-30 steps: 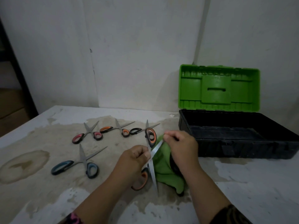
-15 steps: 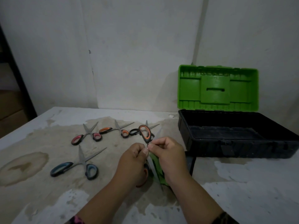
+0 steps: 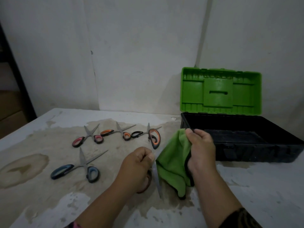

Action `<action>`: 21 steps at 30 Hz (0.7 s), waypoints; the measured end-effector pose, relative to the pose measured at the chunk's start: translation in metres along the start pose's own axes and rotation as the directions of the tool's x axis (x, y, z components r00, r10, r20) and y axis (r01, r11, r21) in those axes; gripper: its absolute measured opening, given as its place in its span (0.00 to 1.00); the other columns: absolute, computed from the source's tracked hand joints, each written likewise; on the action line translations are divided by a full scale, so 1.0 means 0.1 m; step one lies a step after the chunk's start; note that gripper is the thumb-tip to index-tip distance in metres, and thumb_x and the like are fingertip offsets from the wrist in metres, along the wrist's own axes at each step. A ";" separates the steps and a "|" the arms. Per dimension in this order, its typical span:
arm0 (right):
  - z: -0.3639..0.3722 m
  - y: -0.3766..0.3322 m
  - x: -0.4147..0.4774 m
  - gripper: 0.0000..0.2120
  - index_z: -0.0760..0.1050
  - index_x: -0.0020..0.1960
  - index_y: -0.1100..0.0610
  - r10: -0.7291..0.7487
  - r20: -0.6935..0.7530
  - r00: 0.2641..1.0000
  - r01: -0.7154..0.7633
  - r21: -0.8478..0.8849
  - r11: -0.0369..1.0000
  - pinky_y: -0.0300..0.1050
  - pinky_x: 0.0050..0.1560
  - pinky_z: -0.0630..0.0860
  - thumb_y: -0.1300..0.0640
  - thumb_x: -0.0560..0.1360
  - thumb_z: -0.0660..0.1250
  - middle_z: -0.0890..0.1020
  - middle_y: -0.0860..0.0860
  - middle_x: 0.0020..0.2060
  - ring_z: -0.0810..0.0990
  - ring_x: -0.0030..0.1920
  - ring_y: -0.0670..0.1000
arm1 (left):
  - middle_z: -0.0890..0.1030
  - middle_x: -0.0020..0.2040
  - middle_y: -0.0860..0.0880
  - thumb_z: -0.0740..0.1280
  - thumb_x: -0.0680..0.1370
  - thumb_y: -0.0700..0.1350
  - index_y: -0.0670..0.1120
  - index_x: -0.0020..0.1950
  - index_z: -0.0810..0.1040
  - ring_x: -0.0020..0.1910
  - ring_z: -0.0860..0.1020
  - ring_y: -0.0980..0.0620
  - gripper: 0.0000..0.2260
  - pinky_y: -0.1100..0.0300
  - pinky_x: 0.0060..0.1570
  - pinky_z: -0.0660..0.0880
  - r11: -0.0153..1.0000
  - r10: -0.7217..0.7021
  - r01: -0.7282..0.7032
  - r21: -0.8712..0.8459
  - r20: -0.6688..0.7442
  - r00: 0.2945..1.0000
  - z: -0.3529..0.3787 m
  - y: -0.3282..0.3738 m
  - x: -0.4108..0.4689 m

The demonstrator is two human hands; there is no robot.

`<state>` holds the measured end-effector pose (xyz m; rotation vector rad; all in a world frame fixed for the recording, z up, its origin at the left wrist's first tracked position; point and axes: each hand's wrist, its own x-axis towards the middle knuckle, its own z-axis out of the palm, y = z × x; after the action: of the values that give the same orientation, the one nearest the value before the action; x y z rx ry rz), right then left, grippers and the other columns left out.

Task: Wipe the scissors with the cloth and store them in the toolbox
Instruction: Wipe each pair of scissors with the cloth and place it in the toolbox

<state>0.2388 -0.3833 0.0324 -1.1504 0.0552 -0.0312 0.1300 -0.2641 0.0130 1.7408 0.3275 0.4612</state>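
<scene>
The open scissors (image 3: 158, 183) are gripped in the left hand (image 3: 138, 168), one blade pointing toward the tabletop's near edge. The cloth (image 3: 172, 163), just beside that blade, is held bunched in the right hand (image 3: 200, 150). Each blade is best pinched through the cloth and wiped from pivot to tip, fingers kept off the cutting edge.

My left hand (image 3: 138, 167) covers the middle of the scissors (image 3: 154, 139) I hold. Their pivot is out of sight, and only a sliver of the lower handle loop shows past my knuckles. The blade pointing down toward me is smeared, and I cannot make out its edge or tip. I cannot tell where the second blade lies. My right hand (image 3: 200, 148) hides the right side of the cloth (image 3: 174, 162). One loop of the black-handled pair (image 3: 137, 134) sits behind my orange loop. The toolbox (image 3: 246, 150) runs off the right edge, its floor too dark to read. The bottom edge cuts off both my forearms.
</scene>
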 end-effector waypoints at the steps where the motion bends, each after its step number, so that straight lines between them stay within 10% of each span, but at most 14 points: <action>1: -0.01 -0.01 0.00 0.06 0.75 0.45 0.56 0.055 0.087 0.995 -0.056 0.008 0.998 0.49 0.40 0.80 0.62 0.71 0.70 0.82 0.56 0.37 0.81 0.37 0.53 | 0.65 0.25 0.50 0.62 0.79 0.38 0.42 0.34 0.70 0.19 0.61 0.58 0.13 0.67 0.21 0.60 1.000 -0.013 0.012 -0.025 -0.020 1.000 -0.04 0.00 0.02; 6: 0.15 0.21 -0.36 0.06 0.78 0.36 0.56 0.216 0.518 0.828 -0.040 -0.331 0.943 0.44 0.38 0.76 0.64 0.69 0.71 0.82 0.53 0.31 0.79 0.33 0.50 | 0.69 0.30 0.44 0.62 0.79 0.40 0.42 0.37 0.73 0.23 0.66 0.54 0.11 0.66 0.20 0.64 0.992 -0.074 0.063 -0.107 -0.103 0.992 -0.10 -0.05 0.11; 21: 0.22 0.25 -0.40 0.11 0.71 0.33 0.51 0.077 0.719 0.691 0.432 -0.495 0.754 0.42 0.33 0.70 0.60 0.70 0.70 0.76 0.49 0.28 0.72 0.29 0.45 | 0.69 0.28 0.46 0.64 0.77 0.39 0.47 0.32 0.76 0.28 0.65 0.50 0.13 0.59 0.31 0.63 0.890 -0.281 0.153 -0.428 -0.253 0.926 -0.15 -0.08 0.19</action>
<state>0.2003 -0.3510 0.0195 -1.7916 -0.8239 0.2745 0.1393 -0.2407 0.0104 1.2096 0.6046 0.5907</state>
